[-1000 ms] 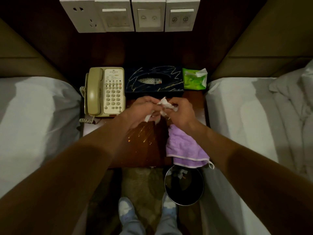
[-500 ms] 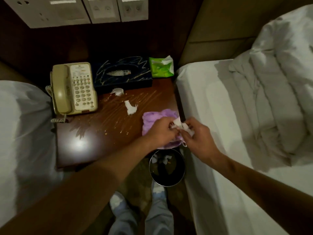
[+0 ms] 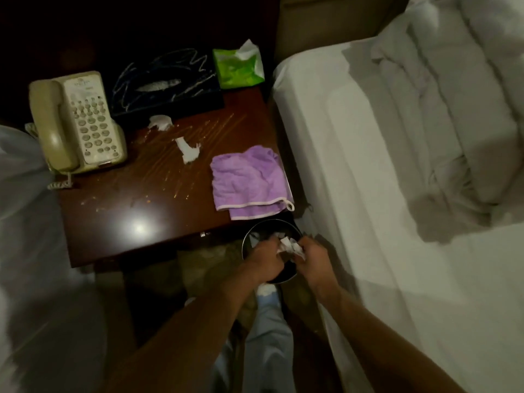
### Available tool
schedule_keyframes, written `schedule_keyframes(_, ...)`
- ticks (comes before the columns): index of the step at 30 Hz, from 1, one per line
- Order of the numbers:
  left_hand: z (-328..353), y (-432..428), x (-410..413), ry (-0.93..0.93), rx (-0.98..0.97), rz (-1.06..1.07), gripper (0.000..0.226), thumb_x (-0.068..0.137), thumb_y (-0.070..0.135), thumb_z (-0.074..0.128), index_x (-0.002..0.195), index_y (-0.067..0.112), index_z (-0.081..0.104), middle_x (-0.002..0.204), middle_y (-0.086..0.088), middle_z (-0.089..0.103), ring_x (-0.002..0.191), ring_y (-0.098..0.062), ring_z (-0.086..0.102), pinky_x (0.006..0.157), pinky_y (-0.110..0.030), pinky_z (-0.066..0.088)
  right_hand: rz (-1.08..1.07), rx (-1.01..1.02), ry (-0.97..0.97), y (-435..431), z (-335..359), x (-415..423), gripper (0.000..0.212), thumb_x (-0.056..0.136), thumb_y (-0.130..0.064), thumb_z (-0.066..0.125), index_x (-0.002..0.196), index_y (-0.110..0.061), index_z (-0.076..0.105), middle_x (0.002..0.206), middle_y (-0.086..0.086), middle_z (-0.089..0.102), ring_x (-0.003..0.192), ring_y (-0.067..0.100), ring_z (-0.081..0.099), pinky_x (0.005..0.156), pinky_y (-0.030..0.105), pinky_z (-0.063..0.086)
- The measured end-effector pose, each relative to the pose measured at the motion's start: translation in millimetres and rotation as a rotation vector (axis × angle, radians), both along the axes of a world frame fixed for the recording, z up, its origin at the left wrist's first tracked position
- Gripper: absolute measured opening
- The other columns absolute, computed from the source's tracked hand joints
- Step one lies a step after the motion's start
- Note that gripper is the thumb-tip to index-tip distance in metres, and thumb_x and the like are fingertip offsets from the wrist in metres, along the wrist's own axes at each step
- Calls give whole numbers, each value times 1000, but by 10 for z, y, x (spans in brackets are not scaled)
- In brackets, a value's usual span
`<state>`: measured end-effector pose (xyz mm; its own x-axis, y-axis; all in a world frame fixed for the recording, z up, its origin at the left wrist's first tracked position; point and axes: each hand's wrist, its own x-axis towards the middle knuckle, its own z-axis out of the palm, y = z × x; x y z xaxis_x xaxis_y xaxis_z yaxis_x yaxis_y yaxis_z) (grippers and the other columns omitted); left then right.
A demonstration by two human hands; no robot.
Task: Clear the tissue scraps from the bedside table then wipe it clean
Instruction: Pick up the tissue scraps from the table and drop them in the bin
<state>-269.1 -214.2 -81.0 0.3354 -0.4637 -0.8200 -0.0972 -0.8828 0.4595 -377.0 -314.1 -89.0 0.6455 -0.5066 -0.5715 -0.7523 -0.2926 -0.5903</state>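
Note:
My left hand [image 3: 265, 258] and my right hand [image 3: 313, 258] together hold a wad of white tissue scraps [image 3: 290, 246] right over the black round bin [image 3: 249, 236] on the floor. Two more white tissue scraps lie on the dark wooden bedside table [image 3: 119, 222]: a small scrap [image 3: 161, 122] near the tissue box and a longer scrap [image 3: 189, 151] mid-table. Orange crumbs and streaks [image 3: 175, 177] mark the tabletop. A purple cloth [image 3: 249, 181] lies at the table's right front corner, hanging over the edge above the bin.
A beige telephone [image 3: 75, 123] stands at the table's back left, a dark tissue box [image 3: 166, 82] behind the middle, a green tissue pack [image 3: 238, 66] at back right. White beds flank the table: left bed [image 3: 25, 222], right bed [image 3: 397, 165]. My legs [image 3: 266, 344] stand below the bin.
Both hands carried the tissue wad from over the table, past the purple cloth, down to the bin's mouth. The view swung right and downward.

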Motion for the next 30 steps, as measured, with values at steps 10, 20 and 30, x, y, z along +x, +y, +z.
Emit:
schedule_keyframes(10, -374, -175, 108, 60, 157, -1, 51, 103, 24, 52, 152, 15, 43, 156, -17, 44, 141, -34, 46, 117, -39, 37, 4, 103, 285, 35, -493, 126, 55, 91, -18, 70, 138, -1, 49, 137, 22, 59, 127, 36, 57, 103, 34, 43)
schedule_keyframes(20, 75, -199, 382, -145, -115, -57, 19, 100, 37, 50, 83, 30, 57, 93, 0, 69, 89, -21, 66, 77, -37, 53, -133, -187, -196, -198, 89, 468, 17, 84, -2, 65, 95, -13, 61, 89, 3, 61, 79, 19, 60, 73, 33, 49)
schedule_keyframes(30, 1097, -207, 1152, -474, -502, 11, 1, 99, 26, 60, 99, 27, 61, 80, 10, 63, 67, -4, 57, 57, -17, 39, -70, -329, -548, -400, 1280, 1310, 6, 96, -15, 65, 96, -18, 59, 94, -6, 55, 79, 6, 58, 66, 10, 42)
